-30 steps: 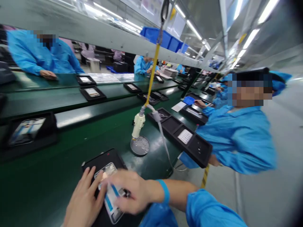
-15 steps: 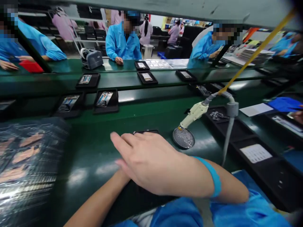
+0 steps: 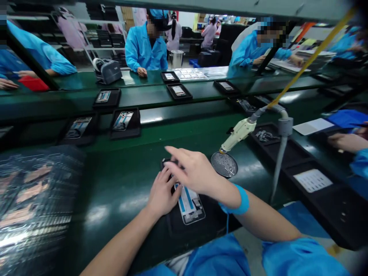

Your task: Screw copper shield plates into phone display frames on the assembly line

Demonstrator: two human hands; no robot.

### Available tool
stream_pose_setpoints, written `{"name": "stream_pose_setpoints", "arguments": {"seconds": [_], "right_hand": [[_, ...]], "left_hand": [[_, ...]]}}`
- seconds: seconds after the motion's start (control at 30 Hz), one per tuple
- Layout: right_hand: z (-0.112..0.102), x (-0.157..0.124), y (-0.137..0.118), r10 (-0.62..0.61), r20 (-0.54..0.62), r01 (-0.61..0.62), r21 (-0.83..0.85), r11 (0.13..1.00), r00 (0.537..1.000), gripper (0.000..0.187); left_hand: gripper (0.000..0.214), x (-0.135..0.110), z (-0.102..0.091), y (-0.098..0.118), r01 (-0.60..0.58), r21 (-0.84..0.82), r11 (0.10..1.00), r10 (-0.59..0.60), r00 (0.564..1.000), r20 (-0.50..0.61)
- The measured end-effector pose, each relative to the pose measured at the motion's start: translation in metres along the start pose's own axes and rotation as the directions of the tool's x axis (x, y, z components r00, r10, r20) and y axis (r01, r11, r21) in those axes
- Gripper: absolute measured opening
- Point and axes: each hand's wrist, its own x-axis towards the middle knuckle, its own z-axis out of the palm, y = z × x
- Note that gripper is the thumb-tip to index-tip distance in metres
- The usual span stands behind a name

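Observation:
A phone housing [image 3: 192, 209] with blue strips and small components lies in a black tray [image 3: 211, 218] in front of me. My left hand [image 3: 164, 191] rests along the housing's left side, fingers stretched toward its top end and thumb near its edge. Over the upper part of the housing hovers my right hand [image 3: 195, 168], wearing a blue wrist strap [image 3: 243, 199]. Its index finger and thumb are extended and apart; the other fingers are partly hidden. Between them, the top of the housing is covered from view.
A pale electric screwdriver [image 3: 238, 134] hangs over a round dish of tiny screws [image 3: 224, 165]. Stacked clear plastic trays [image 3: 34, 199] stand left. Black part trays [image 3: 301, 165] line the right, near a co-worker's hand [image 3: 349, 142]. More phone trays [image 3: 125, 122] lie beyond.
My right hand has lifted and drawn back rightward, uncovering my left hand and the housing. At the right edge, a co-worker's hand has come further into view.

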Motion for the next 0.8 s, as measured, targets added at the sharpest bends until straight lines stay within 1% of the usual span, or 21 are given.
{"name": "stream_pose_setpoints", "arguments": {"seconds": [0.07,0.1,0.13,0.17,0.2,0.23,0.27,0.3,0.33,0.37,0.4,0.43,0.5,0.57,0.63,0.7,0.73,0.8], "right_hand": [[0.014,-0.028,0.037,0.062,-0.079,-0.062,-0.003,0.998,0.995,0.030],[0.017,-0.042,0.052,0.078,-0.157,-0.081,-0.012,0.997,0.984,0.024],[0.018,-0.055,0.064,0.072,-0.273,-0.088,-0.044,0.995,0.959,0.020],[0.017,-0.067,0.074,0.058,-0.406,-0.106,-0.099,0.989,0.912,0.019],[0.013,-0.078,0.082,0.039,-0.534,-0.144,-0.155,0.977,0.844,0.026],[0.008,-0.085,0.090,0.028,-0.641,-0.198,-0.195,0.961,0.767,0.040],[0.002,-0.090,0.097,0.044,-0.714,-0.265,-0.200,0.943,0.698,0.059],[-0.004,-0.092,0.106,0.091,-0.760,-0.328,-0.166,0.930,0.644,0.076],[-0.009,-0.090,0.115,0.165,-0.779,-0.374,-0.096,0.922,0.605,0.090],[-0.014,-0.086,0.125,0.249,-0.775,-0.396,-0.002,0.918,0.581,0.099],[-0.017,-0.079,0.136,0.334,-0.748,-0.397,0.103,0.912,0.573,0.102],[-0.020,-0.071,0.146,0.412,-0.708,-0.382,0.214,0.899,0.574,0.100],[-0.023,-0.053,0.162,0.540,-0.607,-0.330,0.430,0.840,0.583,0.086],[-0.025,-0.038,0.170,0.623,-0.504,-0.294,0.585,0.756,0.599,0.069],[-0.026,-0.032,0.170,0.640,-0.455,-0.261,0.650,0.714,0.619,0.057],[-0.025,-0.033,0.165,0.614,-0.467,-0.228,0.647,0.728,0.636,0.049],[-0.025,-0.036,0.162,0.602,-0.488,-0.217,0.634,0.742,0.632,0.047],[-0.021,-0.044,0.158,0.597,-0.532,-0.221,0.608,0.763,0.600,0.046]], "left_hand": [[0.041,-0.002,-0.002,0.001,0.016,0.001,1.000,-0.015,1.000,-0.015],[0.039,-0.003,-0.003,0.001,0.021,0.001,1.000,-0.021,1.000,-0.016],[0.038,-0.004,-0.003,0.001,0.021,-0.002,1.000,-0.021,1.000,-0.012],[0.036,-0.004,-0.004,0.001,0.015,-0.006,1.000,-0.015,1.000,-0.002],[0.035,-0.004,-0.004,0.001,0.008,-0.009,1.000,-0.008,1.000,0.010],[0.035,-0.003,-0.004,0.001,0.000,-0.013,1.000,0.000,1.000,0.023],[0.035,-0.002,-0.004,0.002,-0.008,-0.017,1.000,0.008,0.999,0.034],[0.034,-0.001,-0.004,0.003,-0.016,-0.019,1.000,0.017,0.999,0.043],[0.034,0.000,-0.004,0.003,-0.023,-0.019,1.000,0.024,0.998,0.050],[0.034,0.001,-0.004,0.004,-0.029,-0.014,0.999,0.029,0.998,0.056],[0.035,0.002,-0.003,0.005,-0.034,-0.003,0.999,0.034,0.998,0.061],[0.035,0.002,-0.003,0.005,-0.042,0.011,0.999,0.041,0.997,0.066],[0.036,0.002,-0.002,0.006,-0.053,0.044,0.998,0.050,0.997,0.064],[0.039,0.001,-0.003,0.005,-0.057,0.069,0.996,0.053,0.997,0.050],[0.042,0.001,-0.003,0.005,-0.047,0.086,0.995,0.044,0.998,0.036],[0.044,0.001,-0.003,0.005,-0.037,0.101,0.994,0.034,0.999,0.037],[0.044,0.003,-0.002,0.005,-0.033,0.107,0.994,0.029,0.999,0.039],[0.044,0.007,0.000,0.006,-0.031,0.113,0.993,0.027,0.999,0.043]]}}
